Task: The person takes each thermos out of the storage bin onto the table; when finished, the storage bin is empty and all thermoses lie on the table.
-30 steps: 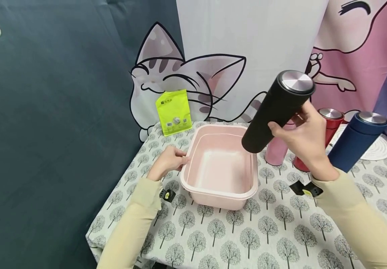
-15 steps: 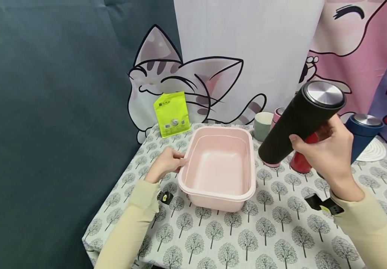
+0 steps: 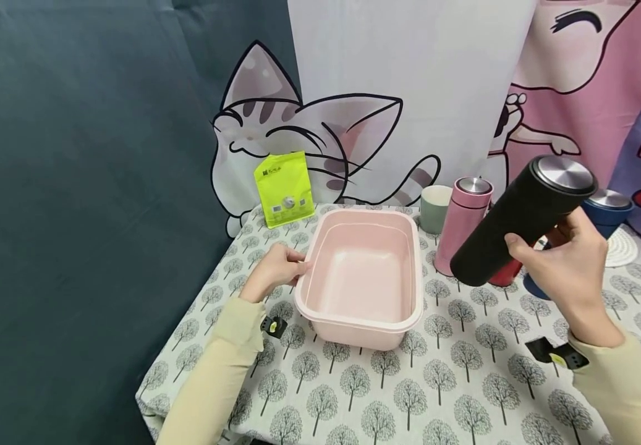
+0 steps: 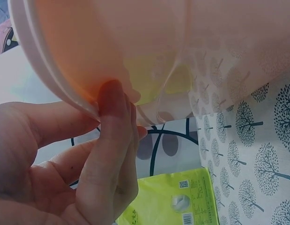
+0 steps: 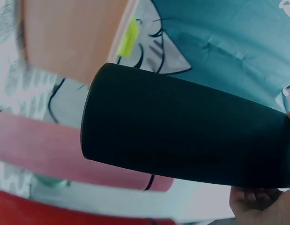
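A black thermos bottle (image 3: 515,225) with a silver lid is held tilted by my right hand (image 3: 570,266), its base pointing down and to the left. In the right wrist view the thermos (image 5: 182,129) crosses most of the picture, the thumb and fingers gripping it at the right edge. My left hand (image 3: 278,269) pinches the left rim of a pale pink basin (image 3: 361,324). The left wrist view shows that hand's (image 4: 107,150) thumb and fingers on either side of the basin's rim. Nothing lies inside the basin.
Behind the black thermos stand a pink thermos (image 3: 459,228), a red thermos (image 3: 506,273) and a blue thermos (image 3: 609,213), partly hidden. A green cup (image 3: 434,210) is behind the basin's right corner. A yellow-green pouch (image 3: 287,191) leans against the backdrop. A white round mat (image 3: 620,250) lies far right.
My right hand has carried the black thermos rightward and lower, away from above the basin's right rim, uncovering the pink thermos and green cup. My left hand keeps its grip on the rim.
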{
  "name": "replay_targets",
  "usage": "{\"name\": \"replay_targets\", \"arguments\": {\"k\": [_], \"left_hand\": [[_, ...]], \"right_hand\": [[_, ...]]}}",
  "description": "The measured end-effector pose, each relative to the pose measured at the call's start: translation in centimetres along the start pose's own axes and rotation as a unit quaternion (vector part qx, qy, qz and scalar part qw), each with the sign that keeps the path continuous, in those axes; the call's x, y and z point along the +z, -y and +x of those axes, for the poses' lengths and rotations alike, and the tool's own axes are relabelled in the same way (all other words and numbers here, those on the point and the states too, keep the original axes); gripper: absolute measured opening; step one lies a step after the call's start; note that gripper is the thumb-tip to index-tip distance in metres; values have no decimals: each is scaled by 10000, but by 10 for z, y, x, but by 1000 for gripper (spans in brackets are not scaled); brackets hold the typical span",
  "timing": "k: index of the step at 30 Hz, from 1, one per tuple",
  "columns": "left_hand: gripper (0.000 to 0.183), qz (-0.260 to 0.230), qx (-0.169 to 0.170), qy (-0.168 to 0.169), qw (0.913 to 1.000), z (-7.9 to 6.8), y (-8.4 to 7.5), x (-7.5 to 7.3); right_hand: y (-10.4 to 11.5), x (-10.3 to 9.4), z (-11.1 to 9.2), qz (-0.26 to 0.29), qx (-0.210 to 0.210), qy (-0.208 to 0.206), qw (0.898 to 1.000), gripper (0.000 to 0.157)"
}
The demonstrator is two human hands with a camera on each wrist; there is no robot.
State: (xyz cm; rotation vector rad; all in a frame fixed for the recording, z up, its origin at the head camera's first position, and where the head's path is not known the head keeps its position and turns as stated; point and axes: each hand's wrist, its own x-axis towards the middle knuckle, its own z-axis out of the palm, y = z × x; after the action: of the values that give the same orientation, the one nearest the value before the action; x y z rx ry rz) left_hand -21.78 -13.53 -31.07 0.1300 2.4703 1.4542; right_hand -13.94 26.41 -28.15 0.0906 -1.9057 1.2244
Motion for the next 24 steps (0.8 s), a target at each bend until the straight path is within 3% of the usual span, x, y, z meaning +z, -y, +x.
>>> {"name": "replay_targets", "arguments": {"k": [9,24], "left_hand": [[32,83,47,-1,10000,0,1,-2],[32,-120,-48,3,9999,1,1,2]], "right_hand": [[-30,-19,-7,-536,285,-212,9979,50],[-76,-48,-15,-1374,1133,-240,9837,48]]}}
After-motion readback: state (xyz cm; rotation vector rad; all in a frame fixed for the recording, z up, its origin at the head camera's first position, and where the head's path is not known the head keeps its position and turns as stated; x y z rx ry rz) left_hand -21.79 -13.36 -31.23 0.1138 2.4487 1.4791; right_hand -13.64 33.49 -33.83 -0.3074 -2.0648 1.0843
